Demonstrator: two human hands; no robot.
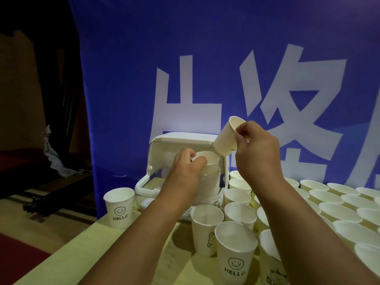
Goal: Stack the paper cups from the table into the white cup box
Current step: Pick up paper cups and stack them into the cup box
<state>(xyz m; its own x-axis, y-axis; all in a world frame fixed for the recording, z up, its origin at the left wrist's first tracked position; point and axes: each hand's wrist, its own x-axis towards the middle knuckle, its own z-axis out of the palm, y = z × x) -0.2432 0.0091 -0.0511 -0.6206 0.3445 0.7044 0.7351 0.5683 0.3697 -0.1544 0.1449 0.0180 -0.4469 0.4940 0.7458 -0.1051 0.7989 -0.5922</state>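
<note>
**Head view: one cup pinched over the box, stack steadied inside**

Right hand (255, 149) pinches a cup (227, 138) by its side wall, thumb on one side and fingertips on the other. The cup is tilted, base pointing down at the box (225, 177). It hangs at the box's upper right corner; whether the base touches the lid (185, 138) cannot be told.

Left hand (185, 167) curls round the top rim of the stack (208, 182), which stands inside the box under the raised lid.

Loose cups (337, 212) stand upright on the table (98, 254) to the right of the box and in front of it. A lone cup (120, 206) stands to the left of the box.

The cup is probably very light, thin and easily dented. A hard squeeze at mid-wall would likely flatten the mouth and spoil the nesting. The best hold looks to be a gentle one just under the rolled rim, the stiffest part. Dry paper should grip well. The tall stack may lean, so steadying its top seems wise.
</note>
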